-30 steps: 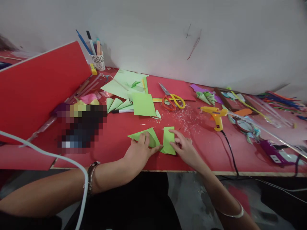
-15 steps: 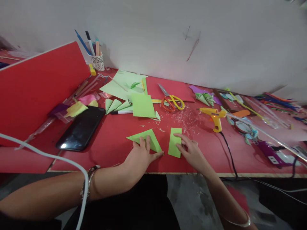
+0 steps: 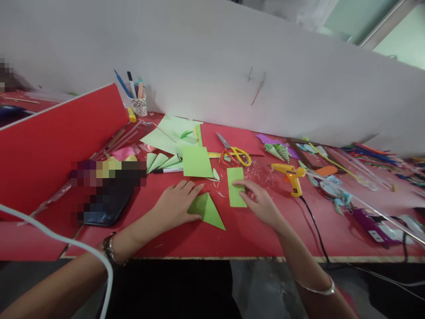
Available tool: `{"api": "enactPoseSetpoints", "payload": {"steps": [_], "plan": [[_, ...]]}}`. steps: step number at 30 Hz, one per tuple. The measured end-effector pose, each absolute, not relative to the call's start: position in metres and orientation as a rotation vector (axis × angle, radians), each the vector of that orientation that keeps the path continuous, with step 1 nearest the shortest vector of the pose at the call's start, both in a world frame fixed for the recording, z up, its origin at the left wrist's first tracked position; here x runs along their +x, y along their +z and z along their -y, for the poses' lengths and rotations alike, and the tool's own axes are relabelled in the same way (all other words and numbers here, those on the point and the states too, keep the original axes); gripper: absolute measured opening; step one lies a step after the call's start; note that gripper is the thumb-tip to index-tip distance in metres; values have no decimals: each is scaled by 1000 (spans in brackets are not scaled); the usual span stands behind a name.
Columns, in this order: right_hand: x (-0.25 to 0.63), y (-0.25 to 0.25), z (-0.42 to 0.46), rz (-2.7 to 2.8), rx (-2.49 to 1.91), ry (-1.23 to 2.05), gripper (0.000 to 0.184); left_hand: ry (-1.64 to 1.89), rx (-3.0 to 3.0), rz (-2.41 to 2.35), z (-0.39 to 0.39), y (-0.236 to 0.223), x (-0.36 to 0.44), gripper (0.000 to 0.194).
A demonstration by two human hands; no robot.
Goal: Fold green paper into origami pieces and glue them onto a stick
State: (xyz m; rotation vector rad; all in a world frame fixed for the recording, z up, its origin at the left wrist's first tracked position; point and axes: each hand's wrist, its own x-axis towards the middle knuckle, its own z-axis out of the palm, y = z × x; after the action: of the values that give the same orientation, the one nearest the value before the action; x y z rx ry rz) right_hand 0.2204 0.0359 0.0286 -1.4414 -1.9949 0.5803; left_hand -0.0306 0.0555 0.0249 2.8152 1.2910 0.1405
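Observation:
A folded light-green paper triangle lies on the red tabletop near its front edge. My left hand reaches over its left corner, fingers stretched forward and thumb apart, so that corner is hidden. To the right, a light-green paper rectangle lies flat. My right hand has it by the right edge, index finger on top and thumb at the side. Behind them are a light-green square sheet and scissors with red and yellow handles.
A yellow glue gun with a black cord stands at right, near a purple box. At left are a dark phone, partly blurred, a leaning red board and a white cable. Green paper cones and a pen cup sit behind.
My left hand has drawn back to the left and lifted its fingers off the triangle's middle. The rectangle has slid away from me with my right hand. The view has tilted up.

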Motion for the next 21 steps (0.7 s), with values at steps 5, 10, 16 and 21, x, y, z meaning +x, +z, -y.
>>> {"api": "enactPoseSetpoints", "payload": {"steps": [5, 10, 16, 21], "plan": [[215, 28, -93, 1738, -1423, 905, 26, 214, 2846, -1108, -61, 7, -35, 49], [189, 23, -171, 1535, -1338, 989, 25, 300, 2765, -1030, -63, 3, -37, 44], [123, 20, -243, 1581, -1337, 958, 26, 383, 2711, -976, -66, 1, -40, 41], [77, 17, -269, 1625, -1380, 923, 39, 416, 2680, -905, -69, 2, -44, 40]]}}
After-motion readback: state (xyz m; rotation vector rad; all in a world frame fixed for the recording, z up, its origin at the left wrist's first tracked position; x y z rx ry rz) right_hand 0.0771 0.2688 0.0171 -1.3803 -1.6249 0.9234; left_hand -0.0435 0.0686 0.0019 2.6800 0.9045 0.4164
